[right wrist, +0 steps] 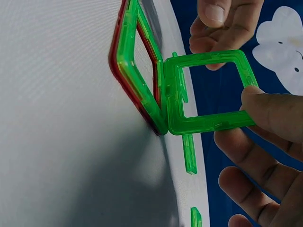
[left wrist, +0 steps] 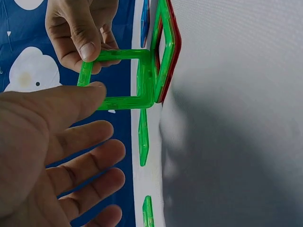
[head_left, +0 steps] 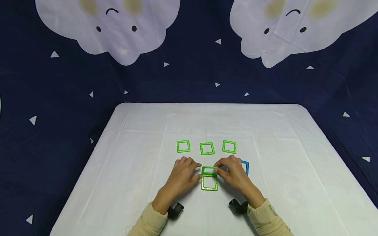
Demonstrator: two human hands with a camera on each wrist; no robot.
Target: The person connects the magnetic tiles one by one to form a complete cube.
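Note:
My right hand (head_left: pixel 234 172) pinches the outer edge of a green square magnetic tile (right wrist: pixel 208 124) between thumb and fingers. That open-framed tile stands upright, its lower edge against one side of another green square tile (head_left: pixel 209 189) lying flat. Under the flat one lies a red square tile (right wrist: pixel 113 56), its edge showing in both wrist views. Across from the right hand, my left hand (head_left: pixel 183 172) is held with fingers spread and relaxed. Its thumb overlaps a corner of the upright tile in the left wrist view, with the fingertips close beside the tile.
Three loose green square tiles, left (head_left: pixel 178 146), middle (head_left: pixel 201 149) and right (head_left: pixel 223 146), lie in a row farther back. A blue tile (head_left: pixel 247 167) shows partly behind the right hand. The table (head_left: pixel 133 157) has a white cloth, with a dark blue curtain (head_left: pixel 192 82) beyond.

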